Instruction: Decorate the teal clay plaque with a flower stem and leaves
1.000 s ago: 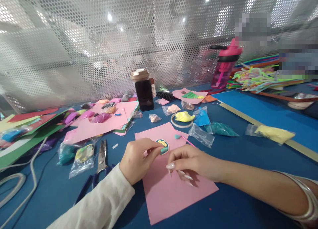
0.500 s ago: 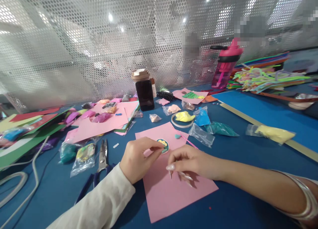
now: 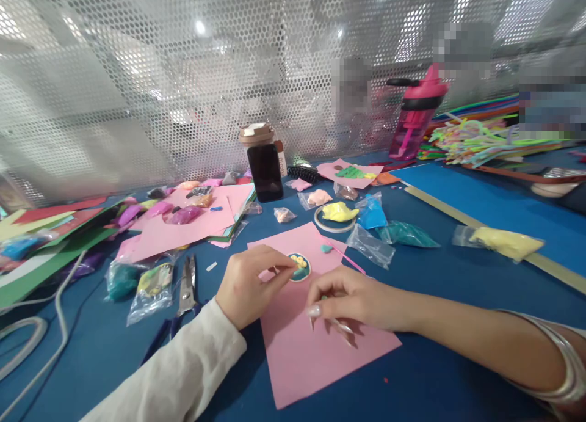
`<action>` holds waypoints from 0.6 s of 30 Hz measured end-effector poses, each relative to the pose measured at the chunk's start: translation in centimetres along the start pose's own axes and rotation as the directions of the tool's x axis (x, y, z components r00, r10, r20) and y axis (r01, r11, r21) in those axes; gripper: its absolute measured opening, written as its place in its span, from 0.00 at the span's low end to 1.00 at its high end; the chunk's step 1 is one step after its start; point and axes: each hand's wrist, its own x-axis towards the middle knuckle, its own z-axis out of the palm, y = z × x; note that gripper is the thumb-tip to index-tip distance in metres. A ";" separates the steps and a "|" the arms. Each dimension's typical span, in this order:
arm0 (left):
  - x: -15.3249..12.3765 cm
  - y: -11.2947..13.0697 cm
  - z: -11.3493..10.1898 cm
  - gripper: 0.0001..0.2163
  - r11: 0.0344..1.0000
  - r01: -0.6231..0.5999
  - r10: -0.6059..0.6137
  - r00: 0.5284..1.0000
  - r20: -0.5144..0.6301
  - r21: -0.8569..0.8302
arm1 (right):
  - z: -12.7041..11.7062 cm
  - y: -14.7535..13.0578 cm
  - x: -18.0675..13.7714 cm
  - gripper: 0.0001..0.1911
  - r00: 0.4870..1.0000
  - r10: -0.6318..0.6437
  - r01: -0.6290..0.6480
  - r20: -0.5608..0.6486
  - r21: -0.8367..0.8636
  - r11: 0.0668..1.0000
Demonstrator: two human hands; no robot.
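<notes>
A small round clay piece (image 3: 301,274) lies on the pink paper (image 3: 315,355), with a pale rim, a dark blue middle, yellow blossom shapes and a teal-green part. At its left edge my left hand (image 3: 256,281) has thumb and forefinger closed in a pinch; whatever is between them is hidden. To the right, my right hand (image 3: 348,300) rests low over the paper, fingers curled inward and long nails pointing down. A tiny greenish spot shows between its thumb and forefinger, too small to name. Beyond the hands sit a teal clay lump (image 3: 326,249) and a thin pink stick (image 3: 350,262).
Scissors (image 3: 187,291) lie left of my left hand. Bagged clay, yellow clay (image 3: 339,212) on a roll of tape (image 3: 336,228) and a clear bag (image 3: 373,248) sit beyond. A lidded cup (image 3: 256,135), phone (image 3: 265,173) and pink bottle (image 3: 414,123) stand behind.
My left fingertips have drawn slightly left, off the middle of the round clay piece to its edge, so more of it shows. My right hand stays almost still.
</notes>
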 end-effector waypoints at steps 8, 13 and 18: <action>0.9 -2.9 0.1 0.06 0.990 0.085 -0.088 0.996 0.016 0.112 | 0.5 0.1 -0.1 0.07 0.999 -0.032 0.031 -0.011 -0.086 0.996; 1.0 -2.3 0.9 0.03 0.998 -0.008 0.000 0.992 0.126 0.064 | 1.5 0.1 -0.7 0.06 0.985 -0.146 0.110 -0.096 -0.307 0.945; 1.2 -2.5 1.4 0.06 0.994 -0.096 0.085 0.980 0.179 0.054 | 2.2 0.3 -1.0 0.06 0.952 -0.300 0.228 -0.060 -0.513 0.827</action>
